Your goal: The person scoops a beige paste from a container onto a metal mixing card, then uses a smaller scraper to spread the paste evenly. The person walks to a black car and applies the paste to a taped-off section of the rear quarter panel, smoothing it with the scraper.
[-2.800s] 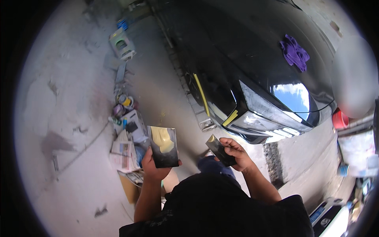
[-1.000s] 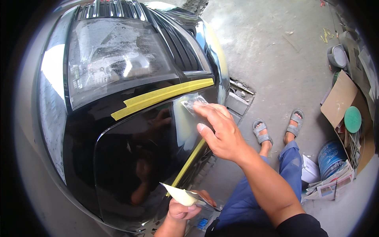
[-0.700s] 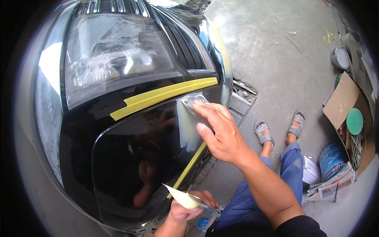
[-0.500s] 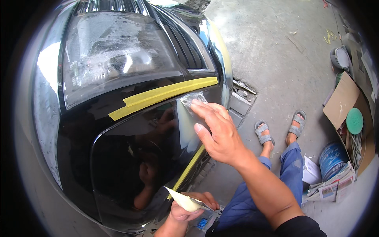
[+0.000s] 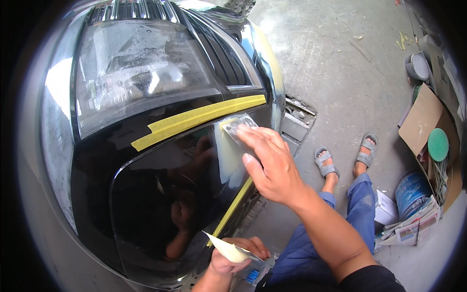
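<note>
My right hand (image 5: pixel 272 163) is closed on a clear flexible plastic spreader (image 5: pixel 242 125), its fingers pressing it to the black car's side panel (image 5: pixel 155 204). Pale yellow filler shows along the spreader's upper left edge. Below it a whitish filler patch (image 5: pixel 227 158) runs down the panel toward a strip of yellow tape. Lower down, near the panel's bottom edge, my left hand (image 5: pixel 224 263) grips a flat metal putty knife (image 5: pixel 254 255). A mound of cream filler (image 5: pixel 228 250) covers the knife's blade and comes to a point at the upper left.
Yellow masking tape (image 5: pixel 199 119) lies under the car window (image 5: pixel 146 68), with another strip (image 5: pixel 231 211) along the panel's lower edge. My sandalled feet (image 5: pixel 327 163) stand on concrete beside a floor drain (image 5: pixel 296 126). At right are a cardboard box (image 5: pixel 421 121), a blue can (image 5: pixel 412 194) and newspapers (image 5: pixel 413 226).
My right hand has shifted slightly right and down, with the plastic spreader tilted differently. Yellowish filler now shows at the patch's top. My left hand and the putty knife have hardly moved.
</note>
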A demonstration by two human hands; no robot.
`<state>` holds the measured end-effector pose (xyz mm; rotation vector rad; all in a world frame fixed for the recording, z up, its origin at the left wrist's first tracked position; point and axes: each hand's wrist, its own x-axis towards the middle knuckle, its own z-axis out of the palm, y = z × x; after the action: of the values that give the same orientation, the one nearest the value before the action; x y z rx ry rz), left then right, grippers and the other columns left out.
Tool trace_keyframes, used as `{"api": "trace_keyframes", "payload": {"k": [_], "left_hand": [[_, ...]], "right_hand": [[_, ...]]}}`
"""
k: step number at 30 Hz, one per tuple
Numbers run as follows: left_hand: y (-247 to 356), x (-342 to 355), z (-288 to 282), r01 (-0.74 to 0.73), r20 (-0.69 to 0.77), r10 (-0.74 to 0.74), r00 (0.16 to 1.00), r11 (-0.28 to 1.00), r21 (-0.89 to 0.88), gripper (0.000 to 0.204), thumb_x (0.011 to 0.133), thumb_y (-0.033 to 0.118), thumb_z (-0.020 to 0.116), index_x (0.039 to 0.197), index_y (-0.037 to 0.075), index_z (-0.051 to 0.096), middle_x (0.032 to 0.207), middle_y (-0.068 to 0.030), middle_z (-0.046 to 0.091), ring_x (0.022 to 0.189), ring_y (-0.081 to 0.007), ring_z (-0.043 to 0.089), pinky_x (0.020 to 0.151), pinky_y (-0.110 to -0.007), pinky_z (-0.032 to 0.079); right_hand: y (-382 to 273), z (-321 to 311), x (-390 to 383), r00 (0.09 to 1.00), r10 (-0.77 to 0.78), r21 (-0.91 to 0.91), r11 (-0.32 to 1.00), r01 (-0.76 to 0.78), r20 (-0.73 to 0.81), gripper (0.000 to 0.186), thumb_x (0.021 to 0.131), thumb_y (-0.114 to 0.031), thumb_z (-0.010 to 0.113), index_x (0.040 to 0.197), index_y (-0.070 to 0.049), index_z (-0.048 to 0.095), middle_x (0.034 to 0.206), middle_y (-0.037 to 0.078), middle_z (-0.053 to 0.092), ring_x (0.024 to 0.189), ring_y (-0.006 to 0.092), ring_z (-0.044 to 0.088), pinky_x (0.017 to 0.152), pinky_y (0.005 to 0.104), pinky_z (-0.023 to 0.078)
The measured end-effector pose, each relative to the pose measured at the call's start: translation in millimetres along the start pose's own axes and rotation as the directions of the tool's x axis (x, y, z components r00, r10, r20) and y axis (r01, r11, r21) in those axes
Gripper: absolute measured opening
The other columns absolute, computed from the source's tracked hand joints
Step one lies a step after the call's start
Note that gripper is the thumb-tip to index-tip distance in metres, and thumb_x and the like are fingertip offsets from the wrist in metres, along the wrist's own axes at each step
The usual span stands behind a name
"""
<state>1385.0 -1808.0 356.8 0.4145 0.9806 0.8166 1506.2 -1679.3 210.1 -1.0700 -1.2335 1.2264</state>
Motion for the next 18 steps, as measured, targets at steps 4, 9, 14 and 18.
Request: {"api": "trace_keyframes", "payload": {"k": [4, 9, 14, 18], "left_hand": [[0.3, -0.7, -1.0, 0.006, -0.009, -0.005, 1.000, 1.000, 0.017, 0.041, 0.086, 0.001, 0.054, 0.125, 0.013, 0.059, 0.107, -0.0159, 0.066, 0.102, -0.0332, 0.057, 0.088, -0.054, 0.044], [-1.6, -0.5, -2.4, 0.023, -0.023, -0.023, 0.999, 1.000, -0.008, 0.042, 0.085, 0.000, 0.054, 0.124, 0.012, 0.059, 0.107, -0.0160, 0.066, 0.102, -0.0335, 0.057, 0.088, -0.054, 0.044], [-2.2, 1.4, -2.5, 0.011, -0.023, -0.012, 1.000, 1.000, -0.027, 0.042, 0.084, -0.001, 0.054, 0.125, 0.012, 0.058, 0.107, -0.0161, 0.065, 0.102, -0.0332, 0.056, 0.088, -0.054, 0.044], [-2.0, 0.8, -2.9, 0.016, -0.018, -0.016, 1.000, 0.999, -0.031, 0.043, 0.084, -0.001, 0.054, 0.125, 0.012, 0.058, 0.107, -0.0161, 0.066, 0.102, -0.0332, 0.057, 0.088, -0.054, 0.044]], "right_hand": [[2.7, 5.0, 6.7, 1.000, -0.027, 0.008, 1.000, 0.027, -0.008, 0.043, 0.081, -0.005, 0.060, 0.123, -0.002, 0.055, 0.123, 0.015, 0.060, 0.114, 0.0341, 0.052, 0.095, 0.0438, 0.041], [3.1, 10.3, 2.5, 0.999, -0.039, 0.018, 0.999, 0.039, -0.004, 0.043, 0.080, -0.004, 0.060, 0.123, -0.002, 0.055, 0.123, 0.015, 0.060, 0.113, 0.0343, 0.053, 0.094, 0.0439, 0.041], [-5.0, -0.7, -11.0, 0.997, 0.030, -0.005, 1.000, -0.029, 0.066, 0.044, 0.079, -0.002, 0.059, 0.122, -0.002, 0.056, 0.122, 0.015, 0.060, 0.113, 0.0344, 0.053, 0.093, 0.0437, 0.042], [-6.5, -3.8, 1.2, 1.000, -0.003, 0.003, 1.000, 0.003, -0.001, 0.044, 0.079, -0.002, 0.059, 0.123, -0.002, 0.056, 0.122, 0.015, 0.060, 0.112, 0.0342, 0.053, 0.092, 0.0437, 0.042]]}}
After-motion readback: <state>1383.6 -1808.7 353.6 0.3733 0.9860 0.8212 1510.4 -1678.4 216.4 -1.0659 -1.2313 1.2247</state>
